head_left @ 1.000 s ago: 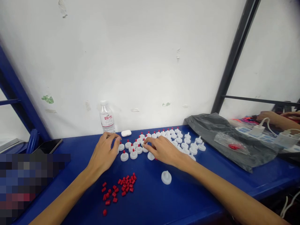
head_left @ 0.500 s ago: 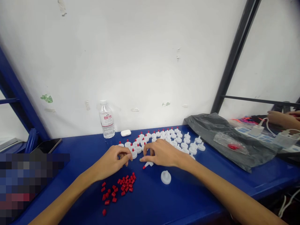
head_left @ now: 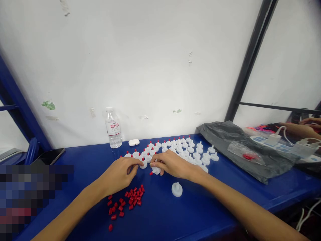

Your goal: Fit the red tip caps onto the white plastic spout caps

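Observation:
My left hand (head_left: 120, 174) has its index finger reaching to a white nozzle cap (head_left: 143, 164) with a red tip, which stands at the near edge of a group. Its thumb hangs apart below. The fingers of my right hand (head_left: 170, 164) are closed on another white nozzle cap (head_left: 156, 170), tilted so its red tip (head_left: 151, 173) points left. Part of this cap is hidden by the fingers. Loose red tip covers (head_left: 135, 195) lie scattered below my left hand. One bare white nozzle cap (head_left: 177, 189) stands alone nearer me.
Behind the hands stand rows of white nozzle caps (head_left: 197, 155), some red-tipped, some bare. A water bottle (head_left: 114, 129) and a small white case (head_left: 134, 142) are by the wall. A grey plastic bag (head_left: 250, 160) lies right; a person's hand shows beyond a power strip (head_left: 265, 142).
My right hand has shifted the tilted nozzle cap slightly up and left. My left index finger has stretched out to the standing red-tipped cap.

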Available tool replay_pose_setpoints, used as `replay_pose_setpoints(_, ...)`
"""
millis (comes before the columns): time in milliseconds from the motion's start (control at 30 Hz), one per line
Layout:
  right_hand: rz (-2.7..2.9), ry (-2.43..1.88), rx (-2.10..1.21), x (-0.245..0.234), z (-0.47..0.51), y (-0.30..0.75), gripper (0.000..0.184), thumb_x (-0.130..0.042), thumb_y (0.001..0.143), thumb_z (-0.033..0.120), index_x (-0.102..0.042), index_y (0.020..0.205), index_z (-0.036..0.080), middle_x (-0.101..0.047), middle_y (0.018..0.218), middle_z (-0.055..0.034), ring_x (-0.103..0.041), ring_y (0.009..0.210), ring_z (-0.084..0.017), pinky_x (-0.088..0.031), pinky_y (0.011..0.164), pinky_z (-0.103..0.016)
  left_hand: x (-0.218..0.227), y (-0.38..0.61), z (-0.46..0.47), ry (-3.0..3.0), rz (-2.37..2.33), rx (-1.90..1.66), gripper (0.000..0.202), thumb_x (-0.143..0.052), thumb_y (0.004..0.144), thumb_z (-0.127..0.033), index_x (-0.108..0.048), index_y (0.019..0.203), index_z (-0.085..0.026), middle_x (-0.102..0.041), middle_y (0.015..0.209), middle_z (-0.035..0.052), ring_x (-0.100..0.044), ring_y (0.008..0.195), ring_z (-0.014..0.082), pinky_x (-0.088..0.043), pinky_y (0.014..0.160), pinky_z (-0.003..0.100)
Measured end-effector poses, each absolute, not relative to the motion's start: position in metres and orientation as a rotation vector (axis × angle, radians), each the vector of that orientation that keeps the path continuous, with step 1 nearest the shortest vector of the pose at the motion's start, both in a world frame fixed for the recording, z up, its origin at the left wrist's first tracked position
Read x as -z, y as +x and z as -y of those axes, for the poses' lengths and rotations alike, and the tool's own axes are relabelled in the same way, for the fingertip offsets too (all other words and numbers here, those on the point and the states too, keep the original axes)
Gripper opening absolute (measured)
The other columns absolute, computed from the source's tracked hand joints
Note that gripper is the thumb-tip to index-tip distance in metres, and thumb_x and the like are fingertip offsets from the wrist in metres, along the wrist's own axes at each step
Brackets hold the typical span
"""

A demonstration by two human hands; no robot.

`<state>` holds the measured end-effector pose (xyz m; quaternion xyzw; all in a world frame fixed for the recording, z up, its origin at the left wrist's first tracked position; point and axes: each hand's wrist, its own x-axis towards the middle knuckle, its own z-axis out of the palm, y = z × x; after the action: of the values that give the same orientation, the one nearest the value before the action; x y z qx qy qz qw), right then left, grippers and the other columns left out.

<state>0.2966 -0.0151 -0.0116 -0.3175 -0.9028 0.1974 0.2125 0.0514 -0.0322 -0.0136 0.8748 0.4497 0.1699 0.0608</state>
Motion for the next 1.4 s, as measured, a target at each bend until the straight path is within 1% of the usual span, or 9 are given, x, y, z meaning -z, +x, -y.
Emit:
replay_pose_setpoints(133, 2.518, -0.889, -0.504, 0.014, 0.014, 0.295, 0.031, -0.039, 0.105, 0.033, -0.067, 0.102, 0.019, -0.065, 0.061, 0.0026, -0.065, 0.058, -0.012, -0.046, 0.068, -0.021, 0.019, 0.054, 0.033, 2.706, -1.321, -0.445, 0.044, -0.038, 0.096, -0.020, -0.064, 0.130, -0.030, -0.074, 0.117, 0.0039, -0.069, 0.102, 0.0226, -0.049, 0.088, 0.032)
replay_pose_setpoints(300, 2.552, -0.942, -0.414, 0.017, 0.014, 0.294, 0.031, -0.034, 0.105, 0.025, -0.064, 0.108, 0.018, -0.063, 0.063, 0.0024, -0.061, 0.056, -0.012, -0.043, 0.067, -0.023, 0.022, 0.046, 0.029, 2.656, -1.484, -0.382, 0.044, -0.034, 0.099, -0.028, -0.059, 0.136, -0.029, -0.072, 0.123, 0.0071, -0.068, 0.108, 0.0287, -0.050, 0.089, 0.039)
replay_pose_setpoints(500, 2.521, -1.085, -0.152, 0.012, 0.020, 0.290, 0.022, -0.044, 0.103, 0.026, -0.065, 0.108, 0.021, -0.071, 0.091, -0.0047, -0.065, 0.082, -0.018, -0.039, 0.071, -0.026, 0.021, 0.045, 0.028, 2.655, -1.438, -0.443, 0.041, -0.036, 0.100, -0.030, -0.061, 0.133, -0.029, -0.072, 0.123, 0.0045, -0.068, 0.108, 0.0277, -0.049, 0.091, 0.038)
replay_pose_setpoints(667, 2.447, -1.125, -0.402, 0.000, 0.027, 0.289, 0.048, -0.022, 0.108, 0.044, -0.063, 0.096, 0.019, -0.067, 0.064, 0.0005, -0.064, 0.065, -0.016, -0.041, 0.072, -0.027, 0.016, 0.052, 0.032, 2.703, -1.428, -0.475, 0.038, -0.034, 0.099, -0.027, -0.068, 0.118, -0.027, -0.076, 0.109, 0.0040, -0.070, 0.097, 0.0262, -0.048, 0.084, 0.036)
replay_pose_setpoints(767, 2.516, -1.010, -0.472, -0.001, 0.028, 0.289, 0.057, -0.019, 0.108, 0.045, -0.065, 0.084, 0.020, -0.072, 0.072, -0.0002, -0.066, 0.072, -0.017, -0.043, 0.078, -0.028, 0.014, 0.053, 0.033, 2.710, -1.440, -0.450, 0.036, -0.034, 0.099, -0.025, -0.069, 0.109, -0.026, -0.077, 0.098, 0.0033, -0.071, 0.090, 0.0246, -0.046, 0.079, 0.034)
replay_pose_setpoints(867, 2.506, -1.116, -0.305, 0.001, 0.025, 0.288, 0.060, -0.020, 0.107, 0.047, -0.068, 0.083, 0.020, -0.074, 0.083, -0.0030, -0.066, 0.075, -0.018, -0.042, 0.077, -0.030, 0.013, 0.052, 0.034, 2.713, -1.440, -0.425, 0.036, -0.034, 0.098, -0.024, -0.069, 0.107, -0.027, -0.076, 0.092, 0.0025, -0.070, 0.084, 0.0233, -0.044, 0.074, 0.033)
replay_pose_setpoints(1067, 2.403, -1.411, 0.040, 0.000, 0.021, 0.291, 0.065, -0.019, 0.106, 0.050, -0.068, 0.077, 0.020, -0.071, 0.073, -0.0066, -0.064, 0.067, -0.021, -0.038, 0.066, -0.031, 0.013, 0.054, 0.036, 2.716, -1.389, -0.440, 0.034, -0.037, 0.094, -0.021, -0.070, 0.100, -0.026, -0.075, 0.090, 0.0036, -0.069, 0.083, 0.0225, -0.043, 0.073, 0.031)
replay_pose_setpoints(1233, 2.523, -1.362, 0.076, -0.001, 0.022, 0.292, 0.067, -0.018, 0.106, 0.049, -0.067, 0.072, 0.020, -0.069, 0.068, -0.0060, -0.062, 0.060, -0.019, -0.034, 0.062, -0.030, 0.006, 0.055, 0.041, 2.682, -1.359, -0.407, 0.020, -0.047, 0.090, -0.026, -0.067, 0.087, -0.025, -0.064, 0.064, -0.0012, -0.057, 0.060, 0.0177, -0.037, 0.060, 0.028)
replay_pose_setpoints(1400, 2.396, -1.366, 0.139, -0.007, 0.018, 0.296, 0.057, -0.024, 0.107, 0.045, -0.067, 0.078, 0.021, -0.070, 0.071, -0.0042, -0.063, 0.064, -0.018, -0.031, 0.062, -0.028, 0.003, 0.055, 0.042, 2.418, -1.243, -0.387, 0.022, -0.053, 0.090, -0.038, -0.068, 0.081, -0.023, -0.061, 0.066, -0.0019, -0.050, 0.057, 0.0142, -0.035, 0.054, 0.024)
